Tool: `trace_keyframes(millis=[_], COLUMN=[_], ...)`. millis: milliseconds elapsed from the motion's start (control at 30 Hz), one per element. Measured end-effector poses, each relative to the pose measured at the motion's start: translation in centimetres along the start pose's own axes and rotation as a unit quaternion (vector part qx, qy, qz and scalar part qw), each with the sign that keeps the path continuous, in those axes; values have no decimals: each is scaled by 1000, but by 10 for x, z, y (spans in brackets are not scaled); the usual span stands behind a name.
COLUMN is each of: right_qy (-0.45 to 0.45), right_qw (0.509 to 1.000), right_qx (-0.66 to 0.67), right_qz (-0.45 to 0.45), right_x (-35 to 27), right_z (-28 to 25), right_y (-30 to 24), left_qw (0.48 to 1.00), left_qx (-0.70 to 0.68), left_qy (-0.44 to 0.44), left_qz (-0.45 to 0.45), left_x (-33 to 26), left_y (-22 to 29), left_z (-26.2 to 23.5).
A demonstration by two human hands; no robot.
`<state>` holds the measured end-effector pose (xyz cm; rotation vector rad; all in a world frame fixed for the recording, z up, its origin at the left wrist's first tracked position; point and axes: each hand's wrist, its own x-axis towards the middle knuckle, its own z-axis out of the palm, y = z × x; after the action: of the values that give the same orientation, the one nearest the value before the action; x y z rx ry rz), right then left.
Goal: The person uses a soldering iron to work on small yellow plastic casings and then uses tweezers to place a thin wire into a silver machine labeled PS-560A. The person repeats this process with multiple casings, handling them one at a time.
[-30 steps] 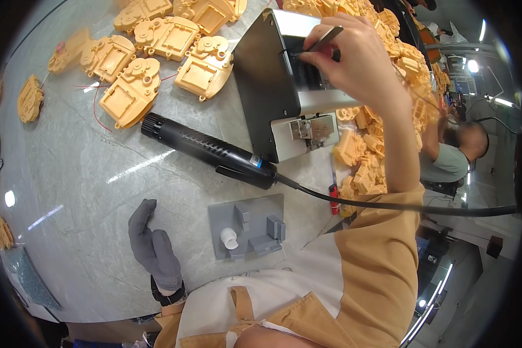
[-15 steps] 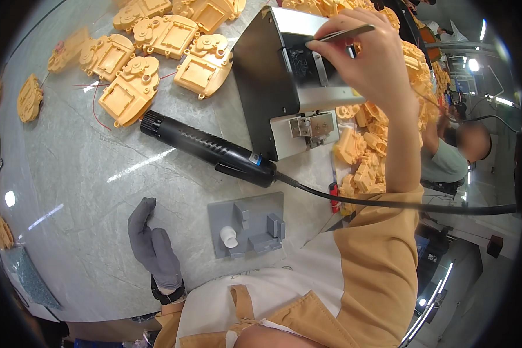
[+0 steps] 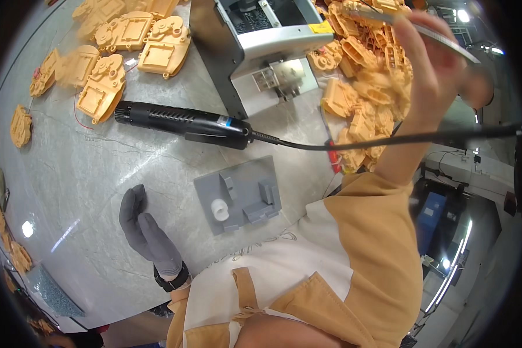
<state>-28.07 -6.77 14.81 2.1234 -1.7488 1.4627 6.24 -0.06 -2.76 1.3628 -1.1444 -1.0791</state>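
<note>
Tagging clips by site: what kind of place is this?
Probably a small-parts assembly bench in a factory: many orange moulded plastic housings lie on the grey table, beside a corded black electric screwdriver, a grey holding fixture and a grey bench machine.

The glove [image 3: 148, 235] was grey, the sleeve [image 3: 377, 243] mustard yellow, the screwdriver [image 3: 182, 122] black, the plastic parts [image 3: 101, 87] orange, the table [image 3: 69, 174] pale grey marbled.

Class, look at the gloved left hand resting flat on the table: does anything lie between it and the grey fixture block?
No. Only bare table separates the left hand from the grey fixture block.
</note>
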Motion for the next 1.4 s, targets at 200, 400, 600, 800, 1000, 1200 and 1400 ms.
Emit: trace_keyframes(millis=[200,400,600,800,1000,1200,1400], right_qy=[-117,-91,-57,-22,-34,-20,-20], right_qw=[989,996,998,999,999,999,999], right_qx=[73,13,9,-7,23,5,9], right_qz=[60,-22,-12,-35,-30,-34,-31], right_x=[-80,-103,-111,-124,-128,-123,-124], right_z=[10,30,32,40,37,29,35], right_y=[13,17,13,19,18,16,21], left_qw=[1000,999,1000,1000,1000,999,1000], left_qx=[4,23,13,13,21,24,7], left_qy=[-1,-16,-6,-13,-11,-16,-20], left_qz=[10,22,21,16,9,22,16], left_x=[-5,-8,-10,-12,-12,-11,-11], left_y=[1,4,5,4,2,0,2], left_z=[2,5,7,10,11,15,13])
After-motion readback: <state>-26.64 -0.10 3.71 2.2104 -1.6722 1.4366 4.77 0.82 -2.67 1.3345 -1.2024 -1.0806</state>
